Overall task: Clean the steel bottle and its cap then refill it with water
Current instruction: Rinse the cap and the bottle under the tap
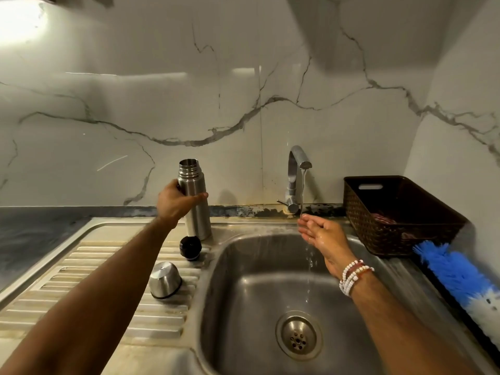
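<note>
One head cam, looks fwd and down, close over sink, facing wall.

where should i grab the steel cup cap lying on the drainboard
Probably best taken from above, around the sides of its rounded dome: the steel cup cap sits mouth-down and slightly tilted on the ridged drainboard, its black rim at the bottom. The black stopper stands apart behind it.
</note>
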